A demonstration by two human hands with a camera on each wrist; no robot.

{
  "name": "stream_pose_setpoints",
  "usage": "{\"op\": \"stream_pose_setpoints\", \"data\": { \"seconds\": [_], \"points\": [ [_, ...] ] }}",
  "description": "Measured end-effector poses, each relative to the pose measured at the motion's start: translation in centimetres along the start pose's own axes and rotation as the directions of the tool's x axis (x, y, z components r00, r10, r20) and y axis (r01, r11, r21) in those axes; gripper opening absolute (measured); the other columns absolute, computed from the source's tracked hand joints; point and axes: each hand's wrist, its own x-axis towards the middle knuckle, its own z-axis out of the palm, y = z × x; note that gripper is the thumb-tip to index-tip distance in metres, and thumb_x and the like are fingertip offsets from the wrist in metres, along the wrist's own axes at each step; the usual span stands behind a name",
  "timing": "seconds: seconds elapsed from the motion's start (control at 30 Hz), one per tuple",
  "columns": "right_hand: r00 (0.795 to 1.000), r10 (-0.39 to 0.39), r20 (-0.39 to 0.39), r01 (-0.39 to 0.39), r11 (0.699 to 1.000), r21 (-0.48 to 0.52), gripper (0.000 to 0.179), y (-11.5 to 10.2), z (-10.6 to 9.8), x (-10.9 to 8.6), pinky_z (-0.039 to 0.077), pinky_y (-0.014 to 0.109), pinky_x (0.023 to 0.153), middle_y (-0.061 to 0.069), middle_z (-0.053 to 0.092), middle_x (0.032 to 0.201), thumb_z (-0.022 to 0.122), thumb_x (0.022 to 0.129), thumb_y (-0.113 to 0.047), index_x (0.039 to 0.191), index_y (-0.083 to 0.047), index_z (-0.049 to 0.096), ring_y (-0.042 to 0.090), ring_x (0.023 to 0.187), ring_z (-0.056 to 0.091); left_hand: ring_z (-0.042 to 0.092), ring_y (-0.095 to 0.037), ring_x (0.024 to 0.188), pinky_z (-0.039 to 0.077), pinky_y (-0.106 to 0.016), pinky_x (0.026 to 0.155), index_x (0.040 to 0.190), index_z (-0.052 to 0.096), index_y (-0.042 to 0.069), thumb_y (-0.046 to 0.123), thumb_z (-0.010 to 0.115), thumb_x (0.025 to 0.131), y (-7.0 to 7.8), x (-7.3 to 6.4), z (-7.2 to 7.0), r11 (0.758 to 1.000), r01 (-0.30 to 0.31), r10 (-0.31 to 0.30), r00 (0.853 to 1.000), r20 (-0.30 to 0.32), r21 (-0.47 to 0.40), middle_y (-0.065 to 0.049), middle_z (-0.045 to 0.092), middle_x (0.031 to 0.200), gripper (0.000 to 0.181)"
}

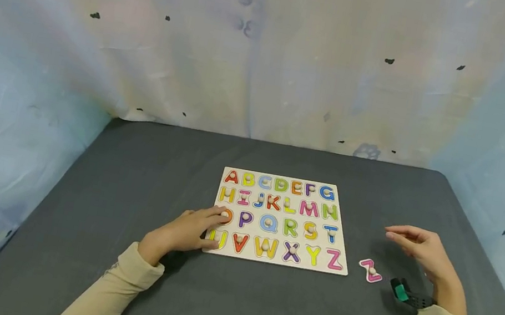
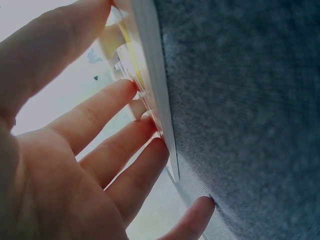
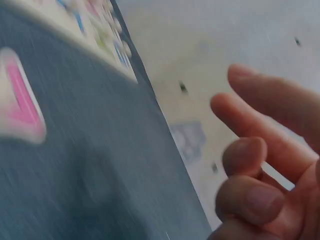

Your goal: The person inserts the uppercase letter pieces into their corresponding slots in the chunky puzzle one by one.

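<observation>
A wooden alphabet puzzle board point(image 1: 275, 245) lies on the table, most letters bearing round knobs. My left hand point(image 1: 189, 229) rests on its lower left corner, partly covering the O and U. In the left wrist view the fingertips point(image 2: 159, 146) touch the board's edge and face, while one finger reaches the cloth. A pink letter Z piece point(image 1: 370, 270) with a knob lies tilted on the table, right of the board's pink Z space point(image 1: 334, 260). My right hand point(image 1: 423, 252) hovers beyond and right of that piece, holding nothing; its thumb and index finger reach forward, the other fingers bent.
Dark grey cloth covers the table point(image 1: 256, 310). A black wrist strap with a green part point(image 1: 403, 293) sits at the right wrist. Pale patterned sheets point(image 1: 270, 59) rise behind the table and at both sides.
</observation>
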Motion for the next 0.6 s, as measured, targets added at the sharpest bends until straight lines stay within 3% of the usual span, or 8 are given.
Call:
{"op": "stream_pose_setpoints", "data": {
  "seconds": [0.13, 0.4, 0.6],
  "points": [
    [0.998, 0.061, -0.025, -0.062, 0.998, -0.029, 0.019, 1.3, -1.5, -1.0, 0.033, 0.035, 0.051, -0.015, 0.043, 0.06, 0.06, 0.096, -0.02, 0.11, -0.016, 0.072, 0.018, 0.052, 0.037, 0.037, -0.034, 0.143, 0.03, -0.059, 0.11, 0.145, 0.044, 0.014, 0.031, 0.067, 0.09, -0.2, -0.3, 0.5, 1.0, 0.009, -0.009, 1.0, 0.002, -0.011, -0.012, 0.035, 0.157, 0.062],
    [0.984, 0.177, -0.019, -0.178, 0.982, -0.063, 0.021, 3.6, -5.0, -3.3, 0.035, 0.028, 0.055, -0.021, 0.053, 0.075, 0.056, 0.098, -0.022, 0.11, -0.033, 0.07, 0.014, 0.058, 0.043, 0.039, -0.035, 0.143, 0.031, -0.059, 0.109, 0.145, 0.044, 0.013, 0.031, 0.067, 0.09, -0.3, -0.2, 0.8, 1.0, -0.01, 0.01, 1.0, -0.014, -0.014, -0.013, 0.035, 0.157, 0.063],
    [0.954, 0.294, 0.065, -0.289, 0.955, -0.071, 0.025, 5.3, -6.9, -4.8, 0.032, 0.029, 0.056, -0.014, 0.039, 0.063, 0.053, 0.1, -0.025, 0.105, -0.047, 0.065, 0.016, 0.054, 0.037, 0.038, -0.034, 0.143, 0.031, -0.059, 0.109, 0.145, 0.044, 0.013, 0.032, 0.067, 0.089, -0.3, -0.1, 0.8, 1.0, -0.017, 0.017, 1.0, -0.019, -0.006, -0.013, 0.035, 0.156, 0.063]
  ]
}}
